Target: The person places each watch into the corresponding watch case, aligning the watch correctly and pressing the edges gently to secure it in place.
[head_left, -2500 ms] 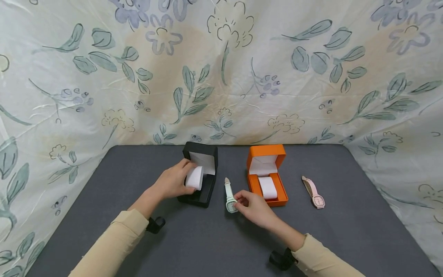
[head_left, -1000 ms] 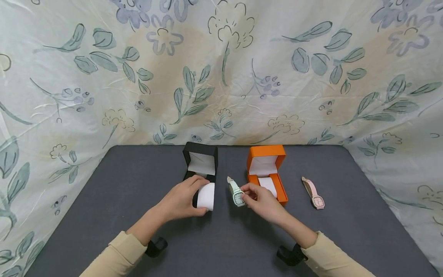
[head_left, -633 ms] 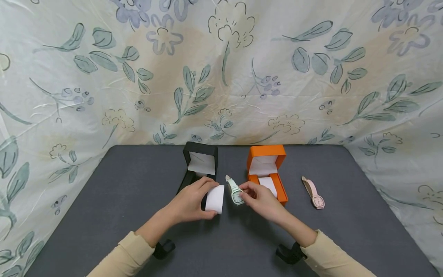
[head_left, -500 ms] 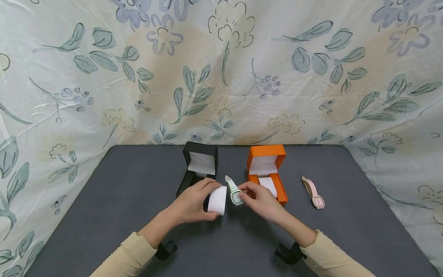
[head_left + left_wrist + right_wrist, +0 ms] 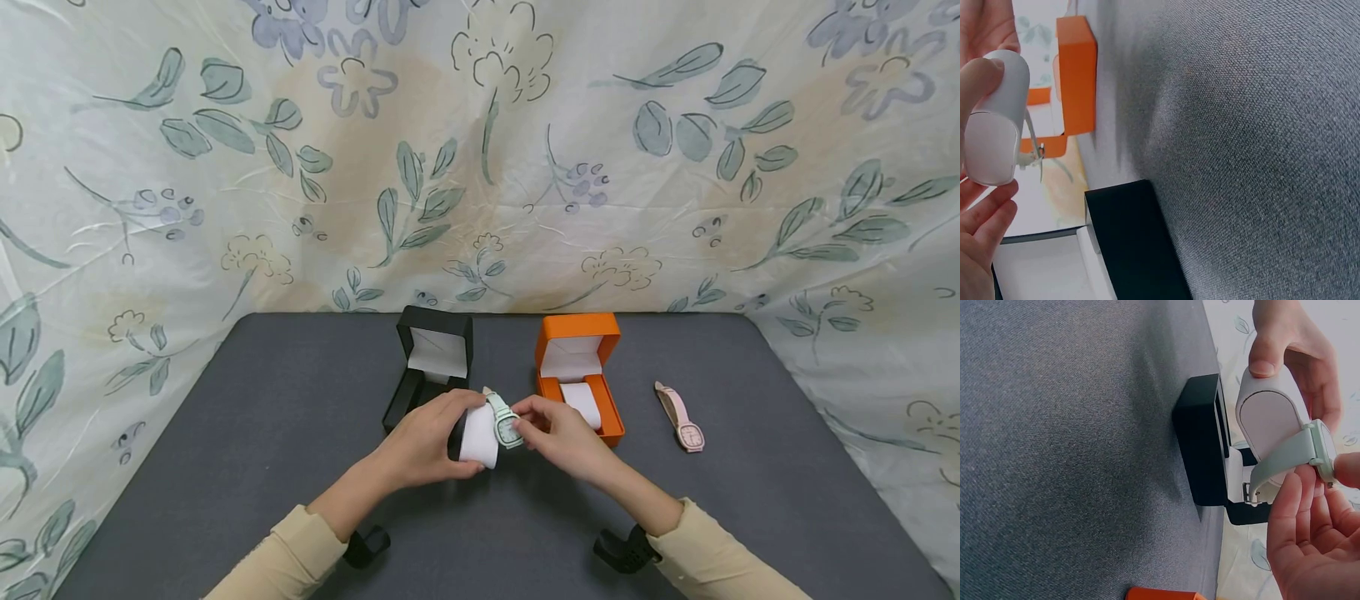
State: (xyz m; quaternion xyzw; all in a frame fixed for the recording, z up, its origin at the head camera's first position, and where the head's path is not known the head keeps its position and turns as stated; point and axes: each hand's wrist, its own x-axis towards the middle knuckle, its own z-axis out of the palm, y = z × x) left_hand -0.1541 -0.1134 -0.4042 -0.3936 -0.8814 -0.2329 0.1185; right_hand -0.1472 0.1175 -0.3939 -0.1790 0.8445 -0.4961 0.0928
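My left hand (image 5: 427, 435) grips a white watch cushion (image 5: 478, 438) from both ends, thumb on one end and fingers on the other. The cushion is held up off the table in front of the black box. My right hand (image 5: 564, 432) pinches a mint-green watch (image 5: 507, 428) by its case, just right of the cushion. In the right wrist view the watch's strap (image 5: 1285, 457) hangs curved with a buckle at its end, overlapping the cushion's flat side (image 5: 1269, 422).
Behind my left hand the black watch box (image 5: 437, 323) stands with its lid up, its cushion slot vacant. An orange watch box (image 5: 579, 325), lid raised, holds another white cushion (image 5: 581, 403). A pink watch (image 5: 680, 421) lies at the right. Floral cloth (image 5: 480, 233) hangs behind the grey table (image 5: 315, 375).
My left hand has brought the cushion out of the black box and moved it right, toward the watch. My right hand has lifted the mint-green watch from the table.
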